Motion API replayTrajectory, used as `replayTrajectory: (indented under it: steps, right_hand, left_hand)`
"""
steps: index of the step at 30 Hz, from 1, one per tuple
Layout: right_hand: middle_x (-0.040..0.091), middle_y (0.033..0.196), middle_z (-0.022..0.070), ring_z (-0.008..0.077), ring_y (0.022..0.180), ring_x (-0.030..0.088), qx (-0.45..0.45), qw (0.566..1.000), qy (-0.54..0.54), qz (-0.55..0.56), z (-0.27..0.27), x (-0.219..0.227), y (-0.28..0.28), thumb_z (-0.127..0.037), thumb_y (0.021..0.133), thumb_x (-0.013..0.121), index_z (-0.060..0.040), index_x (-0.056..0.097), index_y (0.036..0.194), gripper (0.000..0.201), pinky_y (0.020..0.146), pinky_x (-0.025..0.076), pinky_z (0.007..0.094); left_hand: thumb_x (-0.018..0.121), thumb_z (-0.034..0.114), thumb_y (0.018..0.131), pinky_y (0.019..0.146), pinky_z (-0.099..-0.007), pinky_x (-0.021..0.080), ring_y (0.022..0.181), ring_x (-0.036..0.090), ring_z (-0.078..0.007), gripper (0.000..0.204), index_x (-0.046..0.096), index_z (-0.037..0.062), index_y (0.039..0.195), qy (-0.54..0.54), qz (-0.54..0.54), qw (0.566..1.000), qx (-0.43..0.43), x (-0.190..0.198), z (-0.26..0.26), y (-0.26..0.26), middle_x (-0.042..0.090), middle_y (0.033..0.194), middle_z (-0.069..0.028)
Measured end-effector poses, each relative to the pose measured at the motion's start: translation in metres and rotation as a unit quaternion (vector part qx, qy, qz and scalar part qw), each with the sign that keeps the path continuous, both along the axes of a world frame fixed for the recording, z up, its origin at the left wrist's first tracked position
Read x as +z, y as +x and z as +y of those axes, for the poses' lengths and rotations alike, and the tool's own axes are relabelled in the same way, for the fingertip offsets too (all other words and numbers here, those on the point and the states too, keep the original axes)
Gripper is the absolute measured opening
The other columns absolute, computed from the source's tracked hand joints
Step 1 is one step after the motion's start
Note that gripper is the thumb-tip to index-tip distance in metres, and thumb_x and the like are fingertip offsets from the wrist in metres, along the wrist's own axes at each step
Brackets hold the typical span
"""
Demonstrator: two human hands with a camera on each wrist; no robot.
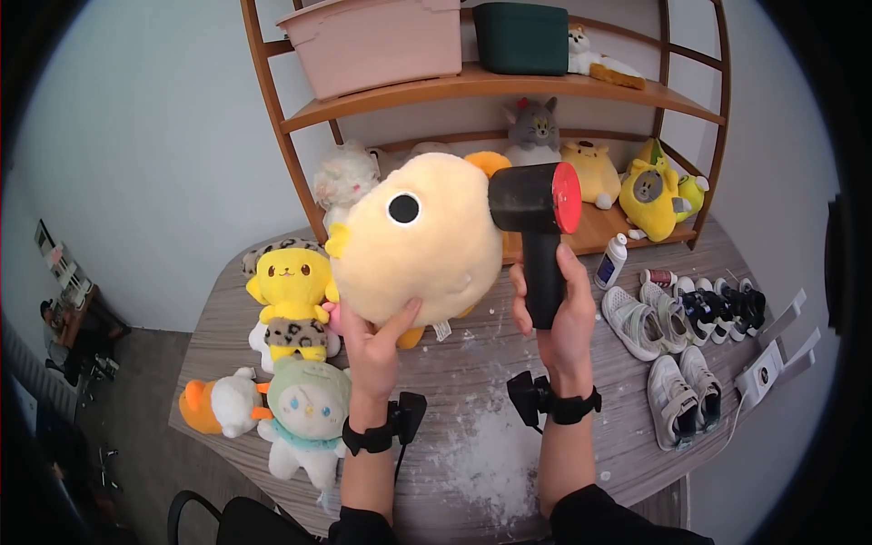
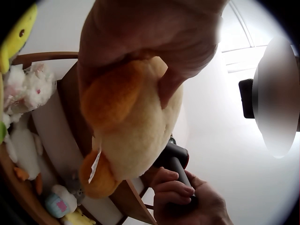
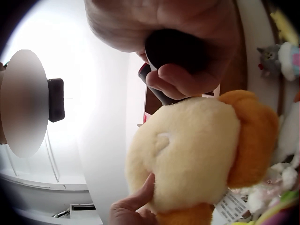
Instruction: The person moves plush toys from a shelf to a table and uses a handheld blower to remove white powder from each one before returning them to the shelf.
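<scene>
A round cream plush toy point(image 1: 436, 254) with a black eye and orange parts is held up over the table. My left hand point(image 1: 377, 350) grips it from below, with the thumb pressed into the front. In the left wrist view, the plush's orange feet point(image 2: 115, 96) and a white tag point(image 2: 95, 166) hang beside that hand. My right hand point(image 1: 568, 313) is wrapped round the handle of a black hair dryer point(image 1: 543, 272). Its barrel points left, with the front end right at the plush's side and the red rear end facing right.
White powder point(image 1: 495, 454) is scattered on the wooden table. Several plush toys point(image 1: 295, 291) lie at the left. At the right are a white bottle point(image 1: 612, 262), several shoes point(image 1: 631, 322) and a white device with antennas point(image 1: 761, 374). Behind stands a wooden shelf point(image 1: 509, 84) with bins and plush toys.
</scene>
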State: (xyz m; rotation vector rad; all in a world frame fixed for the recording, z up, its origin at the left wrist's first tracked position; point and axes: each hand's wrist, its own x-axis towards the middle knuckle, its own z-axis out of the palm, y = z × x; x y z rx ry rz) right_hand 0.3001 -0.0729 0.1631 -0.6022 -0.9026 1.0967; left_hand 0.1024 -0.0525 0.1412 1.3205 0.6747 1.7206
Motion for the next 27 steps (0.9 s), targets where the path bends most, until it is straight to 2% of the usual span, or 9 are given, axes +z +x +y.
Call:
replayTrajectory:
  steps: [2,5,8,11,14,17,20,23,27]
  right_hand:
    - [0.054,0.073,0.0081,0.0114,0.043,0.045,-0.008,1.0,0.009,0.003,-0.001,0.001,-0.004,-0.041,0.103,0.035,-0.0004,0.054,0.106,0.045,0.039,0.034,0.023]
    - [0.053,0.073,0.0087,0.0112,0.043,0.043,0.014,0.999,0.013,0.043,-0.003,0.003,-0.011,-0.041,0.103,0.034,-0.0004,0.053,0.108,0.046,0.04,0.035,0.0231]
    - [0.053,0.074,0.009,0.0116,0.043,0.042,0.033,0.999,0.018,0.004,-0.002,0.002,-0.013,-0.041,0.103,0.033,0.0,0.053,0.11,0.046,0.04,0.035,0.0232]
    - [0.053,0.074,0.0093,0.0123,0.043,0.043,0.031,0.999,0.035,-0.001,-0.006,0.005,-0.013,-0.041,0.103,0.033,0.001,0.052,0.111,0.047,0.041,0.035,0.0232]
    - [0.053,0.075,0.0099,0.013,0.045,0.045,0.055,0.997,0.05,0.005,-0.006,0.002,-0.015,-0.042,0.102,0.034,0.0021,0.052,0.112,0.048,0.041,0.035,0.0235]
    - [0.053,0.075,0.011,0.0131,0.046,0.046,0.054,0.996,0.065,0.002,-0.005,-0.001,-0.019,-0.042,0.102,0.034,0.0027,0.051,0.114,0.049,0.042,0.036,0.0239]
    - [0.054,0.076,0.0121,0.0135,0.047,0.047,0.048,0.995,0.082,-0.01,-0.006,-0.001,-0.025,-0.043,0.102,0.035,0.0031,0.05,0.116,0.051,0.041,0.035,0.024]
    - [0.051,0.075,0.0087,0.0144,0.043,0.045,0.013,0.996,0.085,-0.033,-0.007,-0.001,-0.031,-0.051,0.101,0.032,0.0021,0.05,0.114,0.058,0.039,0.035,0.0244]
    - [0.055,0.081,0.0126,0.0144,0.052,0.05,0.021,0.994,0.104,0.007,-0.003,-0.008,-0.032,-0.041,0.101,0.039,0.0051,0.047,0.123,0.052,0.043,0.038,0.0236]
  left_hand:
    - [0.071,-0.001,0.083,0.094,-0.0325,0.049,0.109,0.061,-0.0213,0.055,0.046,-0.0011,0.132,-0.036,-0.01,0.999,-0.02,0.009,-0.006,-0.001,0.06,0.122,-0.0129]
    - [0.071,-0.001,0.083,0.094,-0.0317,0.05,0.11,0.06,-0.0201,0.056,0.044,-0.0003,0.132,0.039,0.12,0.992,0.001,0.0,0.003,-0.008,0.06,0.122,-0.0126]
    - [0.07,-0.004,0.083,0.092,-0.0303,0.051,0.11,0.061,-0.0189,0.057,0.043,0.0003,0.133,0.047,0.098,0.994,0.027,0.001,0.004,-0.002,0.06,0.121,-0.012]
    - [0.07,-0.005,0.082,0.088,-0.0295,0.052,0.107,0.062,-0.0181,0.058,0.042,0.0004,0.133,0.076,0.126,0.987,0.068,0.008,-0.002,-0.002,0.06,0.121,-0.0117]
    - [0.069,-0.006,0.082,0.086,-0.03,0.053,0.103,0.064,-0.0183,0.057,0.042,-0.0001,0.133,0.061,0.143,0.984,0.084,0.014,-0.007,-0.006,0.061,0.119,-0.0113]
    - [0.069,-0.006,0.082,0.083,-0.0296,0.054,0.099,0.065,-0.0182,0.056,0.044,-0.0002,0.131,0.114,0.162,0.973,0.117,0.013,-0.003,-0.013,0.063,0.115,-0.0112]
    - [0.069,-0.006,0.079,0.084,-0.0308,0.053,0.099,0.065,-0.0188,0.054,0.047,-0.0005,0.128,0.07,0.132,0.983,0.107,0.023,-0.012,-0.01,0.064,0.111,-0.012]
    - [0.071,-0.005,0.077,0.087,-0.0327,0.052,0.1,0.066,-0.0206,0.052,0.049,-0.0008,0.125,0.114,0.154,0.973,0.126,0.018,-0.004,-0.013,0.065,0.11,-0.0135]
    - [0.073,-0.003,0.079,0.091,-0.0331,0.051,0.103,0.065,-0.0212,0.052,0.049,-0.0009,0.126,0.131,0.182,0.964,0.145,0.018,-0.004,-0.015,0.065,0.113,-0.0134]
